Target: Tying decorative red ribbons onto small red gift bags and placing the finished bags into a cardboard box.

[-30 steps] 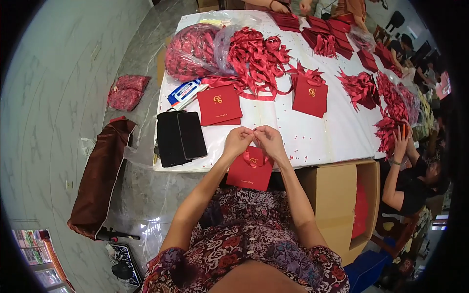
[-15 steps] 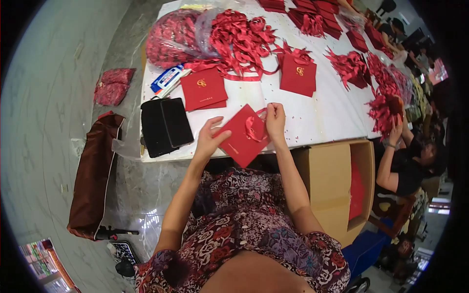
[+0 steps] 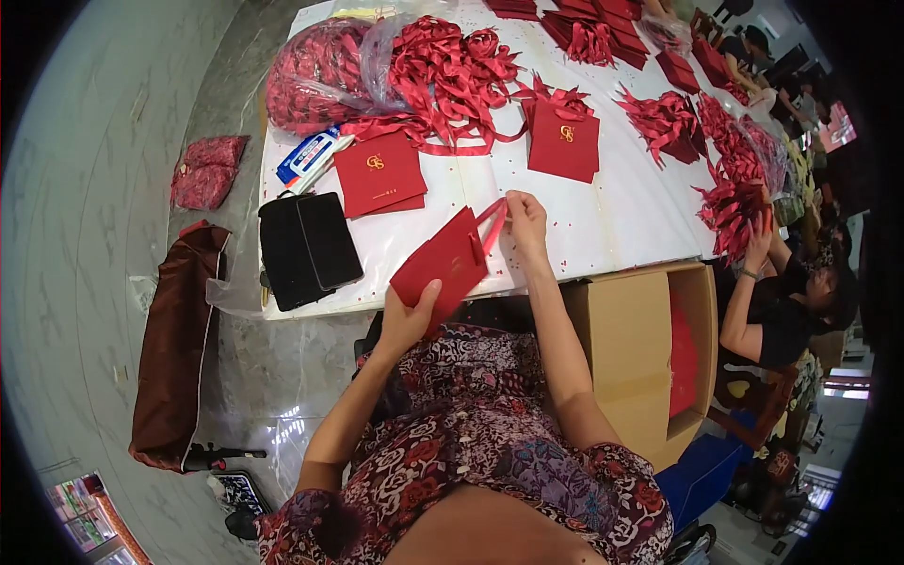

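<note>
A red paper gift bag (image 3: 441, 264) is tilted over the table's near edge. My left hand (image 3: 409, 314) grips its lower left side, thumb across the front. My right hand (image 3: 525, 222) pinches the red ribbon (image 3: 493, 224) that runs from the bag's top edge, drawing it out to the upper right. Beyond my left hand, red bags with gold print (image 3: 379, 175) lie stacked flat. Another small stack of red bags (image 3: 563, 143), ribbons loose at its top, lies beyond my right hand.
A black case (image 3: 309, 249) and a blue-white wipes pack (image 3: 313, 158) lie at the table's left. Behind are a heap of red ribbons (image 3: 450, 75) and a plastic bag of ribbons (image 3: 316, 79). An open cardboard box (image 3: 625, 348) stands near right; a co-worker (image 3: 753, 311) handles ribboned bags.
My left hand has gone from fingers spread beside the bag to gripping it. The bag has turned and shifted left, and my right hand now draws the ribbon out from it.
</note>
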